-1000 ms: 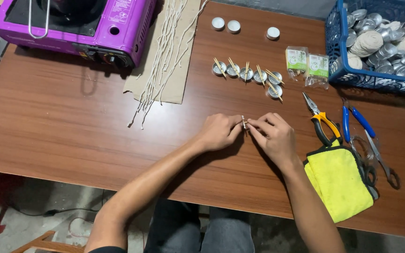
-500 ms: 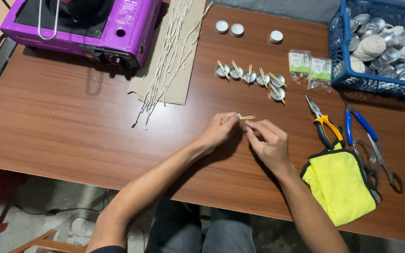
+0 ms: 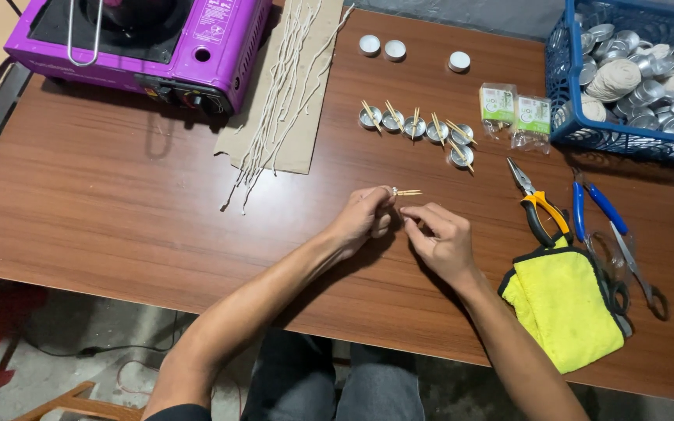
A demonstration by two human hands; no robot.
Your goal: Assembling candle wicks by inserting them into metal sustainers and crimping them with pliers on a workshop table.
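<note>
Hands parted: left hand (image 3: pixel 364 218) fingers pinch approx 2 sticks (image 3: pixel 409 192); right hand (image 3: pixel 438 238) loosely curled, apparently empty; 6 cups (image 3: pixel 415 129).

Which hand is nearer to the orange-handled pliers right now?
Right. The right hand lies just left of the orange-handled pliers, apart from them; the left hand, pinching small sticks, sits farther left beyond it.
</note>
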